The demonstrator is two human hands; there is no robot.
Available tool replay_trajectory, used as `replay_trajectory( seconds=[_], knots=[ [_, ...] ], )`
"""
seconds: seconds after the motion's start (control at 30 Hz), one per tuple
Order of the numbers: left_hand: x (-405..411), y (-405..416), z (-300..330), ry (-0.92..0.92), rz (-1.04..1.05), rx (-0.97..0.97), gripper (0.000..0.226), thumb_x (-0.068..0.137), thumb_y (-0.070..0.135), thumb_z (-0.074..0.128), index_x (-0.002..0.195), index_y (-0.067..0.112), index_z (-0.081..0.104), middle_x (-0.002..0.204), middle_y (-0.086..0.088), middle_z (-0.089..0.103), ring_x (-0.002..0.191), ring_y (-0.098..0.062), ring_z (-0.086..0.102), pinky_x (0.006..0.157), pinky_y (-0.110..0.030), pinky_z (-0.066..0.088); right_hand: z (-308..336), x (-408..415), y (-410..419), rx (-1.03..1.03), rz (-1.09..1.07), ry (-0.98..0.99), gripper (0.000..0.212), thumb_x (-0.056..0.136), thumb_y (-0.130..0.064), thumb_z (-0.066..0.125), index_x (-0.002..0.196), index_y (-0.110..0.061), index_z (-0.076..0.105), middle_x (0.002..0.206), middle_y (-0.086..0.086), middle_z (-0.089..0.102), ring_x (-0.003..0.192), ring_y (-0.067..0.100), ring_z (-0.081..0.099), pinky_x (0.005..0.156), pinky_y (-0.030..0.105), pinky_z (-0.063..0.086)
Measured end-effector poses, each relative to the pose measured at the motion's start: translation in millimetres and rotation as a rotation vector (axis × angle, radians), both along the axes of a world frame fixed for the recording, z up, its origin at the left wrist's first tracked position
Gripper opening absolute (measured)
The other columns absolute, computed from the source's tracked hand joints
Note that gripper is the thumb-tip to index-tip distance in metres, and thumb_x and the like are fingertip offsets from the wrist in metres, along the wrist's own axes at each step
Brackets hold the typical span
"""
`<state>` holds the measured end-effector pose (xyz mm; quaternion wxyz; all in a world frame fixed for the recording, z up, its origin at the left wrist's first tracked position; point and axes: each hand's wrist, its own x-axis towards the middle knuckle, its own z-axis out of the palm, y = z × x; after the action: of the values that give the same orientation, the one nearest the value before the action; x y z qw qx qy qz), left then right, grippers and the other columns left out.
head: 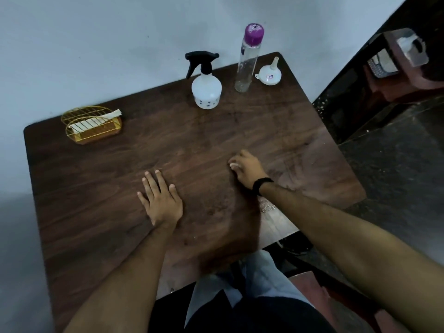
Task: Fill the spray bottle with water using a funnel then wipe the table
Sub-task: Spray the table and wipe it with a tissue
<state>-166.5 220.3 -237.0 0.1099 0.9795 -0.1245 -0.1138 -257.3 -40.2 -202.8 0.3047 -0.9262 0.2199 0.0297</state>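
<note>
Altogether the wooden table (96, 188) carries one spray bottle (206, 90), one purple-capped clear bottle (248, 58), one white funnel (269, 74) and one gold wire napkin holder (91, 127) — the left hand (161, 200) lies flat, the right hand (247, 168) clutches a mostly hidden white tissue (233, 165).

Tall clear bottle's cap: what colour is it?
Purple, on the tall clear bottle; the head view shows it.

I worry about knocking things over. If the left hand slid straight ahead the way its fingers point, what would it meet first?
Probably nothing soon: the left hand lies flat, fingers pointing up-left over bare dark wooden table. That line seems to pass right of the gold wire napkin holder, towards the wall; depth is unclear.
</note>
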Motion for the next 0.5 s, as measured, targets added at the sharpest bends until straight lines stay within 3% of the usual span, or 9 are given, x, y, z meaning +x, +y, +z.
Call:
replay_trajectory(
  seconds=[0.13, 0.23, 0.33, 0.43, 0.5],
  knots=[
    [-4.0, -15.1, 11.7, 0.102, 0.032, 0.020, 0.069, 0.103, 0.037, 0.038, 0.157, 0.004, 0.011, 0.165, -0.018, 0.004, 0.152, -0.032, 0.005, 0.119, -0.062, 0.008, 14.5, -44.2, 71.0, 0.091, 0.372, -0.013, 0.016, 0.092, -0.008, 0.058, 0.101, -0.008, 0.071, 0.109, 0.012, 0.059, 0.101, 0.029, 0.056, 0.090, 0.034, 0.044],
    [-12.6, -23.4, 15.5, 0.071, -0.113, -0.003, 0.071, 0.099, 0.041, 0.035, 0.154, -0.001, 0.018, 0.164, -0.017, 0.013, 0.151, -0.033, 0.014, 0.118, -0.061, 0.013, 22.9, -64.4, 94.1, 0.155, 0.511, 0.041, 0.017, 0.093, -0.011, 0.057, 0.104, -0.012, 0.070, 0.109, 0.008, 0.056, 0.098, 0.025, 0.056, 0.086, 0.031, 0.044],
    [-26.5, -31.0, 12.7, 0.060, -0.390, 0.040, 0.076, 0.096, 0.050, 0.022, 0.156, 0.004, 0.015, 0.165, -0.012, 0.009, 0.153, -0.029, 0.008, 0.120, -0.055, 0.007, 22.6, -62.2, 60.5, 0.084, 0.218, -0.049, 0.016, 0.092, -0.008, 0.057, 0.101, -0.010, 0.071, 0.106, 0.011, 0.057, 0.092, 0.027, 0.057, 0.084, 0.029, 0.045],
    [-44.2, -42.8, 13.9, 0.083, -0.443, 0.037, 0.084, 0.092, 0.058, 0.009, 0.157, 0.005, 0.010, 0.166, -0.011, 0.004, 0.153, -0.028, 0.004, 0.121, -0.053, 0.006, 22.3, -67.1, 5.4, -0.019, -0.240, -0.026, 0.020, 0.099, -0.015, 0.050, 0.111, -0.006, 0.063, 0.117, 0.016, 0.050, 0.095, 0.034, 0.052, 0.082, 0.037, 0.043],
    [-52.3, -47.6, 15.7, 0.099, -0.432, 0.038, 0.087, 0.090, 0.059, 0.007, 0.157, 0.003, 0.011, 0.166, -0.013, 0.003, 0.153, -0.029, 0.005, 0.121, -0.054, 0.007, 15.7, -74.7, -12.8, -0.053, -0.360, 0.085, 0.024, 0.101, -0.018, 0.048, 0.117, -0.004, 0.058, 0.125, 0.017, 0.046, 0.098, 0.037, 0.050, 0.083, 0.041, 0.043]
  ],
)
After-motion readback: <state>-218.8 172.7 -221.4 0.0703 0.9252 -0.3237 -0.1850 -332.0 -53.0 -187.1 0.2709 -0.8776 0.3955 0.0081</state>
